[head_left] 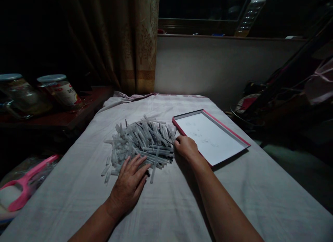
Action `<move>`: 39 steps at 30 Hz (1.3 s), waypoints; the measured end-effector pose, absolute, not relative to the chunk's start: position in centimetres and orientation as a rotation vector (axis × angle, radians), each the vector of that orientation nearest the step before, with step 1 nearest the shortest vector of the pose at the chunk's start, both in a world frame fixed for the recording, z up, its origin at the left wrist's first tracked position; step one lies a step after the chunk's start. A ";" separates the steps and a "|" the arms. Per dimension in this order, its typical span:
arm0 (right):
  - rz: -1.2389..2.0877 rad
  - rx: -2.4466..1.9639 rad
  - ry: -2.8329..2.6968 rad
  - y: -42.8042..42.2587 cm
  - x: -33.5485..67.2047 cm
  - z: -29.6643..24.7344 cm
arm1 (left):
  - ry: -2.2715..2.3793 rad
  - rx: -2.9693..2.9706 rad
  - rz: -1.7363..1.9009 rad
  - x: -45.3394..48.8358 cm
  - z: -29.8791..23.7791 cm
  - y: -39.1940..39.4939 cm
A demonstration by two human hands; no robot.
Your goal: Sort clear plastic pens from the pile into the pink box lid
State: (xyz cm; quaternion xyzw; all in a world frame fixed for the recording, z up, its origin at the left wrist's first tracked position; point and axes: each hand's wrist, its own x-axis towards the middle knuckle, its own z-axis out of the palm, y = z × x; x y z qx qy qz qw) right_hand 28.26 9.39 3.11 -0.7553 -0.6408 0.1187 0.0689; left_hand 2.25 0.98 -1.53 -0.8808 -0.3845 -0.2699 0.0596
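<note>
Head view. Clock centred on heap, 12 away from the person. Heap of slim, translucent grey tubes [140,131], apparently plastic, lies on the pale checked tablecloth [273,200]. Left hand [130,178] at 6–7: spread flat, fingers resting on the near edge. Right hand [186,146] at 3: curled, fingertips meeting a thin dark stick [166,140]; cannot tell whether gripped. Judged handling: tubes light, stiffish, smooth, likely to roll; best pinched mid-length. Shallow red-rimmed, white-bottomed rectangular tray [225,134] just past right hand, outer corner near the table's right edge. Bare cloth toward 5.
</note>
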 end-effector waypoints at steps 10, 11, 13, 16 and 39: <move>0.391 -2.207 -1.933 9.5 28.8 3.0 | -1.209 -2.610 -0.851 2.7 -1.5 1.0; 0.387 -2.201 -1.928 9.5 28.9 3.2 | -1.220 -2.602 -0.862 2.8 -1.4 1.0; 0.375 -2.185 -1.916 9.4 29.3 3.6 | -1.239 -2.594 -0.879 2.9 -1.4 1.1; 0.353 -2.148 -1.905 9.3 29.8 4.1 | -1.236 -2.591 -0.925 3.0 -1.4 1.2; 0.384 -1.960 -2.107 6.1 22.3 5.1 | -1.174 -2.701 -0.991 2.3 -1.1 1.0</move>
